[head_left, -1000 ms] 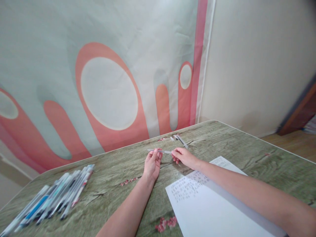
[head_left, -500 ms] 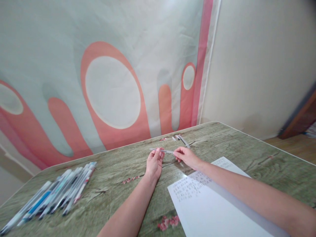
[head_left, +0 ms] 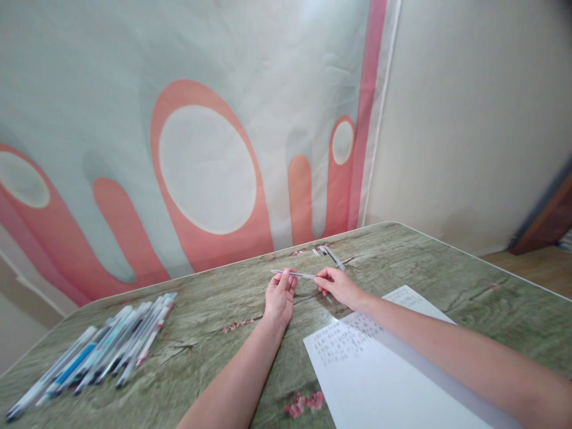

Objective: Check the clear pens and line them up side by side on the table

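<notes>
Both hands hold one slim, pale pen (head_left: 304,275) above the table, lying roughly level between them. My left hand (head_left: 280,296) is closed, palm up, with thumb and fingers around the pen near its pointed left end. My right hand (head_left: 338,286) pinches the pen's right end between thumb and fingers. Just beyond the right hand lie a dark-and-clear pen part (head_left: 334,257) and a few small white and dark pieces (head_left: 316,252), too small to make out. Below the right forearm is a white sheet of paper (head_left: 379,381) with handwriting on its upper part.
A pile of several pens (head_left: 96,345), mostly clear and white with one blue, lies on the left of the wood-patterned table (head_left: 214,381). Behind the table hangs a printed grey and coral cloth (head_left: 286,71). A plain wall (head_left: 456,119) stands to the right.
The view has shifted very slightly. Both hands keep their hold on the pen, in nearly the same place.
</notes>
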A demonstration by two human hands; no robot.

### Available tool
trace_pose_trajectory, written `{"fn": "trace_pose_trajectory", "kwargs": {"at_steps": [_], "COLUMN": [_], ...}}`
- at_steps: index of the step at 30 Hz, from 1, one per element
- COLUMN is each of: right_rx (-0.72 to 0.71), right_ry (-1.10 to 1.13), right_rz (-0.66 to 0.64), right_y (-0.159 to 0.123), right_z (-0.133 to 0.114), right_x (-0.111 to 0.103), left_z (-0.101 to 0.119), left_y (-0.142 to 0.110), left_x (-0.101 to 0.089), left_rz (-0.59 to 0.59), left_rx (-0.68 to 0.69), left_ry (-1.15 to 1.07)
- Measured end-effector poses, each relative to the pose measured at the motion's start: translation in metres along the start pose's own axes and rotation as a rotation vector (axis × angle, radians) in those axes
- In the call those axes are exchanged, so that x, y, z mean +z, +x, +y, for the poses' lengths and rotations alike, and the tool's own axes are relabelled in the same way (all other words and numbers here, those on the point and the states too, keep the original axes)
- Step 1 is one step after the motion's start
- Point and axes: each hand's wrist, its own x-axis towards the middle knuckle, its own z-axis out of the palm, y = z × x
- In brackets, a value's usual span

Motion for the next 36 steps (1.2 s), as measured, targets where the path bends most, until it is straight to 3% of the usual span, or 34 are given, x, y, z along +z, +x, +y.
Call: {"fn": "trace_pose_trajectory", "kwargs": {"at_steps": [16,19,29,36], "right_rx": [0.048,0.01,-0.324,-0.303], "right_ry": [0.036,-0.084,-0.72,-0.812], "right_rz": [-0.044,-0.014,0.009,-0.009], "right_y": [0.001,-0.001,-0.006,0.007], "right_z": [-0.002,-0.002,-0.021,-0.016], "right_x": [0.001,0.002,-0.012,-0.033], "left_z": [0.0,0.002,0.007,0.025], "left_y": [0.001,0.0,0.008,0.026], "left_x": [0.0,0.002,-0.003,-0.018], "left_rz": [0.03,0.066,0.169,0.357], "left_rx": [0.02,0.028,0.115,0.309], "left_ry": [-0.016,-0.01,0.006,0.025]}}
